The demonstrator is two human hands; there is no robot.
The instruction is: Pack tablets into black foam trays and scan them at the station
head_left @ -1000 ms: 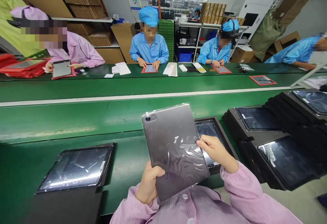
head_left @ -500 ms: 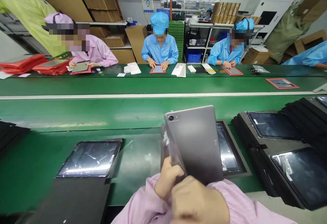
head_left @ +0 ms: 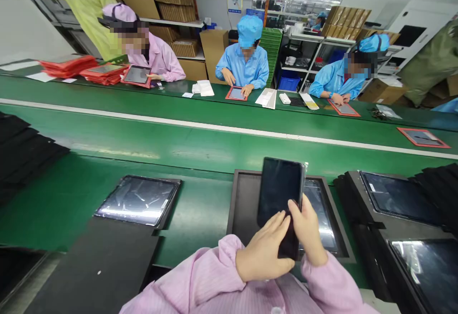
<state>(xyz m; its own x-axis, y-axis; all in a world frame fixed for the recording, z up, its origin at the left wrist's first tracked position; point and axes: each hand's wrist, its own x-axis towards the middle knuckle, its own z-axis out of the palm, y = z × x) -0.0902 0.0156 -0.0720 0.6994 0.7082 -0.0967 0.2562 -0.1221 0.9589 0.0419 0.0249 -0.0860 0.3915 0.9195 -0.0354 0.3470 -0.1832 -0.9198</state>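
Note:
A tablet (head_left: 281,190) in clear film is tilted up in front of me, its dark screen towards me. My right hand (head_left: 308,225) grips its right edge, thumb on the screen and the other fingers hidden behind. Across the lower left of the screen lies my left hand (head_left: 266,247), fingers stretched out and thumb apart. Beneath them is a black tray (head_left: 243,204) with a raised rim. A second film-covered tablet (head_left: 320,214) lies in the tray's right side, partly hidden by my right hand and the held tablet.
At left a wrapped tablet (head_left: 139,199) rests by a black tray (head_left: 96,256). Stacked black trays (head_left: 365,247) with tablets (head_left: 400,194) stand at right; more trays (head_left: 25,151) are far left. Beyond the green conveyor (head_left: 200,137), co-workers (head_left: 243,61) handle tablets in red frames (head_left: 238,93).
The tablet has turned from its grey camera side to its dark screen. My right hand has moved to its right edge; my left hand now lies flat on the screen. The view has tilted.

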